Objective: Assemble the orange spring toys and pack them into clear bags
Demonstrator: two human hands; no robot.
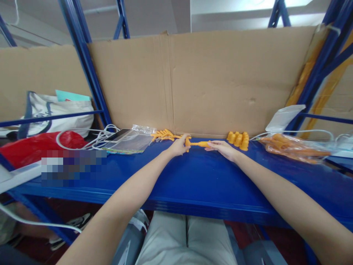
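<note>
My left hand (179,146) and my right hand (222,148) both hold one long orange plastic piece (199,144) just above the blue shelf (193,184), near the cardboard back wall. The left hand's fingers are curled round its left end. Pinched fingers of the right hand grip its right end. A small heap of orange pronged parts (164,135) lies just left of my left hand. Several orange cone-shaped caps (238,140) stand in a cluster just right of my right hand.
A clear plastic bag of orange parts (296,148) lies at the right. Left of centre are a phone (119,135), an empty clear bag (131,141) and white cables (93,137). A red bag (38,147) and a white tote (55,114) sit far left. Blue rack posts (91,73) rise behind.
</note>
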